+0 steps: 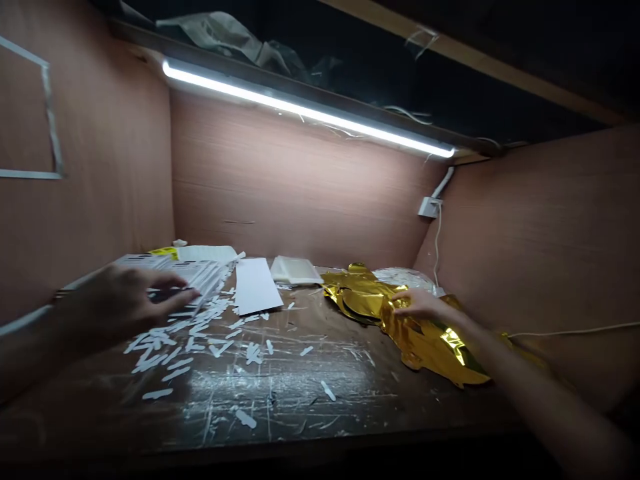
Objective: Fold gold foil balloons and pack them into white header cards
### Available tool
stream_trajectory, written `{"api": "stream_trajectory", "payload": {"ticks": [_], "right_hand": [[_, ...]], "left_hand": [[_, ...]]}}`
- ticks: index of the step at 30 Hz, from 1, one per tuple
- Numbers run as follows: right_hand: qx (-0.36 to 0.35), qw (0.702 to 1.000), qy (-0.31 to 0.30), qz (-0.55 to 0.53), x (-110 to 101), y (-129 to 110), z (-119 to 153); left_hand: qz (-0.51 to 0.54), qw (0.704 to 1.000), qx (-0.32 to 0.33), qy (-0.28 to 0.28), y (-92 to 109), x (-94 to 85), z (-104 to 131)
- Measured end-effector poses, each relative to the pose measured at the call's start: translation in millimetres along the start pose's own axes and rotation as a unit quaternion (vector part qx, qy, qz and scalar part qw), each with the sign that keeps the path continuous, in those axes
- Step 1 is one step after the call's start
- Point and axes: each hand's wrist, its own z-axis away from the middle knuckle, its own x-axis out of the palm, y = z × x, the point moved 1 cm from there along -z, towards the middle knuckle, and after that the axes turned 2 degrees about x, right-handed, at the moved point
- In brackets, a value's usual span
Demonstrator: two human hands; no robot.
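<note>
Gold foil (425, 343), creased and glossy, on the table's (295, 383) right side

Lying in a loose, layered heap with cut-out edges and bright folds. Likely very light, floppy and slick, quick to crease or tear, and apt to cling layer to layer. Best taken by a free edge near the front, pinched softly and peeled up one layer at a time, rather than gripped by the wrinkled middle.

Right hand (420, 303) reaching in from the lower right, fingers (401, 311) bent down onto the heap; apparently touching, but impossible to tell whether pinched on a layer. Left hand (120, 293) out beside the printed sheets (195, 272), back upward, thumb and fingers parted, with nothing plainly held. Between the two hands, white paper strips (246, 419) scattered about and a white card (257, 287) lying flat.
</note>
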Motion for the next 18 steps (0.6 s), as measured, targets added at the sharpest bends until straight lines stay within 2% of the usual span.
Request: {"api": "stream_trajectory", "payload": {"ticks": [3, 6, 9, 12, 15, 18], "right_hand": [[-0.038, 0.997, -0.051, -0.032, 28.7, -8.1, 21.7], [-0.049, 0.996, -0.043, -0.065, 50.1, -17.1, 34.7], [-0.036, 0.995, -0.012, -0.094, 55.5, -21.8, 40.9], [-0.051, 0.989, 0.037, -0.131, 44.5, -34.9, 45.8], [-0.058, 0.970, 0.129, -0.197, 27.2, -65.9, 52.5], [-0.066, 0.957, 0.173, -0.224, 17.0, -109.5, 57.7]], "left_hand": [[0.015, 0.993, 0.112, -0.039, 77.6, 25.0, -24.2], [0.046, 0.980, 0.186, -0.045, 125.0, 57.1, -47.3], [0.076, 0.966, 0.230, -0.090, 154.4, 86.8, -64.3], [0.087, 0.959, 0.248, -0.102, 174.9, 110.9, -71.9], [0.132, 0.946, 0.288, -0.066, 189.4, 128.1, -71.2], [0.181, 0.921, 0.345, -0.010, 200.3, 136.2, -65.2]]}}
